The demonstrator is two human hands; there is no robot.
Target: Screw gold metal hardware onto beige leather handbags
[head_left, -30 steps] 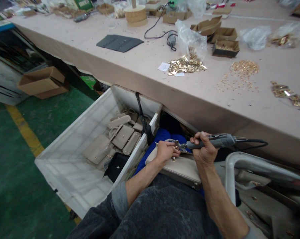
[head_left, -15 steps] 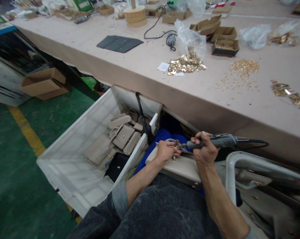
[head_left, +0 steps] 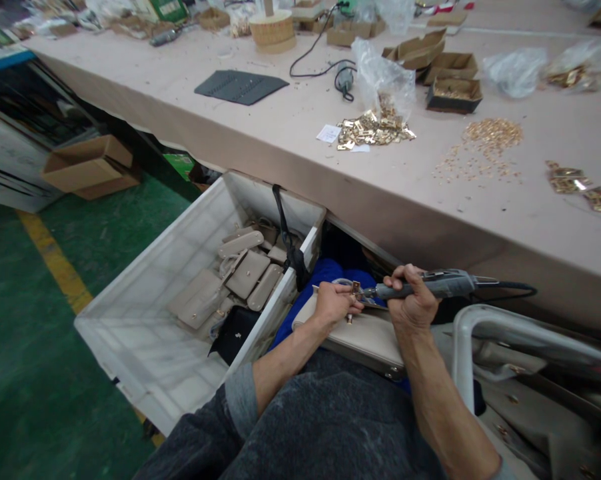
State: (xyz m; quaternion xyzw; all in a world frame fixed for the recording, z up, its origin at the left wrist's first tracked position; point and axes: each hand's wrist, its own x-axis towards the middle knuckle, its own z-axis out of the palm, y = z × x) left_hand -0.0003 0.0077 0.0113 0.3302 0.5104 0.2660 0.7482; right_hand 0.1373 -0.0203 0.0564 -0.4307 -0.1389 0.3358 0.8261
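Note:
A beige handbag [head_left: 368, 339] lies across my lap. My left hand [head_left: 334, 303] is closed at its upper edge, pinching a small gold clasp plate [head_left: 355, 288] that stands up beside the fingertips. My right hand [head_left: 413, 297] is wrapped round a grey corded electric screwdriver [head_left: 445, 285], held nearly level. Its tip points left and meets the clasp plate close to my left fingers; the exact contact is too small to make out. Another gold fitting [head_left: 349, 319] shows on the bag below my left hand.
To the left stands a white bin [head_left: 145, 267] holding several beige bags and a black one [head_left: 235, 333]. A second bin [head_left: 461, 353] with beige bags is at my right. On the table [head_left: 290, 147] lie gold clasps [head_left: 373, 130], small gold pieces [head_left: 493, 137] and cardboard boxes [head_left: 453, 93].
Almost nothing differs. The view has shifted very slightly, while both hands, the screwdriver and the handbag keep their places.

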